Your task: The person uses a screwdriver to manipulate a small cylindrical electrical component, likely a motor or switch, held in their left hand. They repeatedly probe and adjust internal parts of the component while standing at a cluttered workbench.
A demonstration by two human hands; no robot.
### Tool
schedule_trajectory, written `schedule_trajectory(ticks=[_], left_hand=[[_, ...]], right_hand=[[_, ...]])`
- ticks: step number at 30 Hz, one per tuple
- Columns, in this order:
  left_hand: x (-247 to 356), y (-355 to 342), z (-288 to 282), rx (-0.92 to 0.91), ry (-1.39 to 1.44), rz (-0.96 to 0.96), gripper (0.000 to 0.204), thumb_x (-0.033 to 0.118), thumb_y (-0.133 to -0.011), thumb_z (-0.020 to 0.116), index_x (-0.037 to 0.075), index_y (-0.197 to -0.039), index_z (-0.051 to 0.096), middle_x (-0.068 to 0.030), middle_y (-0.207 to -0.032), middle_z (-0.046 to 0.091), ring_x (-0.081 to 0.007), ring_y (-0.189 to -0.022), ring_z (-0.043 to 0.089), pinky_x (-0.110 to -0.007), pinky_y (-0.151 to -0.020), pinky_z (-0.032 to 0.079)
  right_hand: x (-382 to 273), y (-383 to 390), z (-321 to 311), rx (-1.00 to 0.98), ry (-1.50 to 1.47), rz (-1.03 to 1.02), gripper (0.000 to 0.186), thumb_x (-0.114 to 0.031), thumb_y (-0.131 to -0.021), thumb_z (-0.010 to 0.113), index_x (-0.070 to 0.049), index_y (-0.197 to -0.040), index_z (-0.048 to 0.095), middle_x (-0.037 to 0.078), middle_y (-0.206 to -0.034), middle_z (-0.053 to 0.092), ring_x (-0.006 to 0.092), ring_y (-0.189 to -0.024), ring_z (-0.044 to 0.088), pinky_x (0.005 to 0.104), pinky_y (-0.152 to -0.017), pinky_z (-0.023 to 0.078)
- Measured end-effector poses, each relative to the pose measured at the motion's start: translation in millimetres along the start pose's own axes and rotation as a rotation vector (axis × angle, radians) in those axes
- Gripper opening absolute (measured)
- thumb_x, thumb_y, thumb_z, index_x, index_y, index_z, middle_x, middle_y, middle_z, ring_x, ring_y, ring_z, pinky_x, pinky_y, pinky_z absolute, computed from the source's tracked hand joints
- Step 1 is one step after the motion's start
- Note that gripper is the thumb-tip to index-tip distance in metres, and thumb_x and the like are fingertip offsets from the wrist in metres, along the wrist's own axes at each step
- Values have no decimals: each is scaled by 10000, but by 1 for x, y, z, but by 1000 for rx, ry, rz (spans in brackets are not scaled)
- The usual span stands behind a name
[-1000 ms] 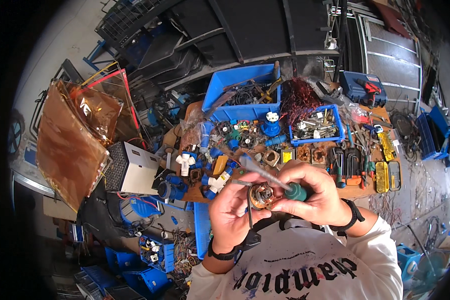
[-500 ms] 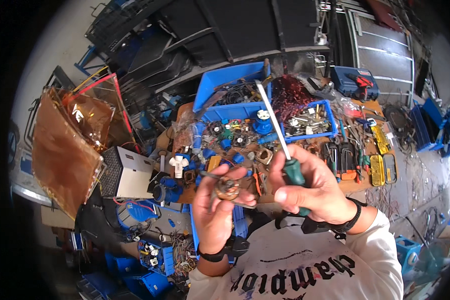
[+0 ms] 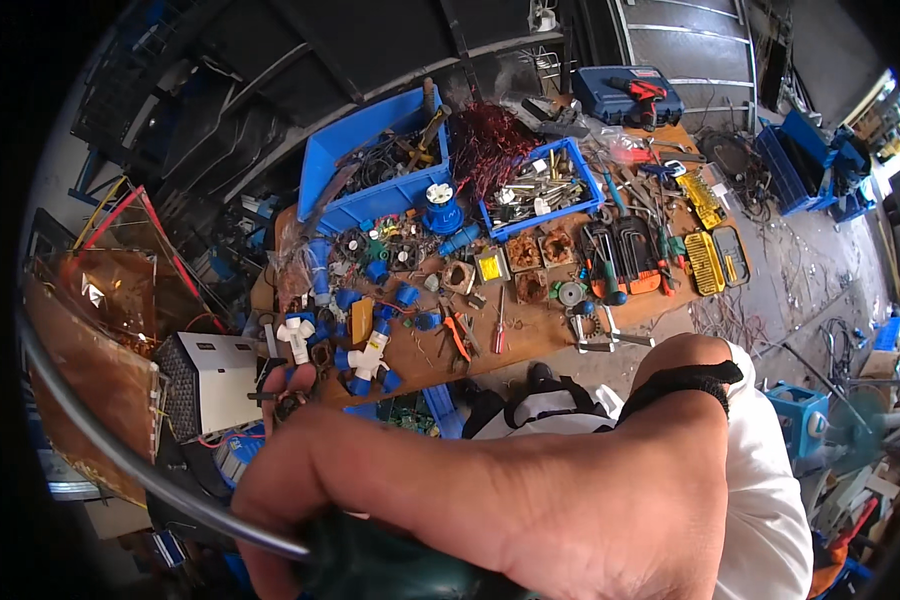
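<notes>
Close to the camera, my right hand (image 3: 360, 460) is wrapped round the dark green handle of a screwdriver (image 3: 400, 570). Its long metal shaft sweeps up and to the left across the view. My left hand (image 3: 302, 378) is mostly hidden behind the right one; only some fingertips show. Those fingers hold a small round part with copper windings (image 3: 288, 403), which is largely covered here. Beyond the hands on the workbench (image 3: 420, 368) lie white plastic fittings (image 3: 370, 355), orange-handled pliers (image 3: 457, 338) and a red-handled screwdriver (image 3: 499, 325).
At the back stand a blue bin (image 3: 380, 195) of scrap and a blue tray (image 3: 595, 200) of metal pieces. A red drill (image 3: 642, 92) rests on a dark blue case (image 3: 595, 95). Yellow bit sets (image 3: 703, 262) lie at the right; a boxy white-sided unit (image 3: 220, 375) stands left.
The right hand with the screwdriver has come up much nearer the camera and swung left, covering most of the left hand. The screwdriver's shaft now points left. The view has shifted right.
</notes>
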State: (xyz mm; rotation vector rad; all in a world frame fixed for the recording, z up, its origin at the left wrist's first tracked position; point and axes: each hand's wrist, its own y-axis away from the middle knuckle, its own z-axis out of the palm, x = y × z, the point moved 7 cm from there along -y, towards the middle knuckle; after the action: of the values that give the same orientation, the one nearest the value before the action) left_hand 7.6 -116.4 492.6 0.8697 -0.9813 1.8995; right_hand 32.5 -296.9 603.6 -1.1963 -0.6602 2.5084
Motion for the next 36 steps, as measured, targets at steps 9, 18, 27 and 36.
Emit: schedule_trajectory(ticks=[9, 18, 27, 36], left_hand=[[0, -8, -7, -107, 54, 0, 704, 314, -846, 672, -59, -1336, 330, -254, -1287, 489, -285, -834, 665, -399, -709, 575], [-1, -5, -22, -49, 40, -46, 697, 316, -851, 668, -48, -1342, 333, -246, -1290, 490, -281, -814, 667, -402, -705, 570], [7, -5, -13, 3, 2, -30, 563, 153, -869, 584, -13, -1354, 354, -197, -1208, 526, -247, -815, 637, -367, -697, 565], [9, -1, -7, 249, -139, -76, 498, -10, -886, 501, 21, -1367, 374, -147, -1125, 561, -212, -816, 608, -332, -690, 559]], right_hand=[[13, -7, 1, -65, -16, 7, 620, -33, -735, 765, -49, -1207, 362, 51, -952, 506, 71, -787, 490, 205, -648, 413], [20, -8, 5, -109, -25, 10, 633, -41, -728, 763, -41, -1219, 365, 64, -992, 498, 71, -782, 483, 202, -645, 404], [16, -11, 11, -104, 4, 1, 646, -50, -721, 762, -33, -1232, 367, 76, -1033, 489, 71, -778, 475, 198, -642, 394], [1, -7, 9, -58, 67, -51, 660, -58, -714, 760, -25, -1244, 369, 89, -1074, 480, 71, -773, 468, 195, -638, 385]])
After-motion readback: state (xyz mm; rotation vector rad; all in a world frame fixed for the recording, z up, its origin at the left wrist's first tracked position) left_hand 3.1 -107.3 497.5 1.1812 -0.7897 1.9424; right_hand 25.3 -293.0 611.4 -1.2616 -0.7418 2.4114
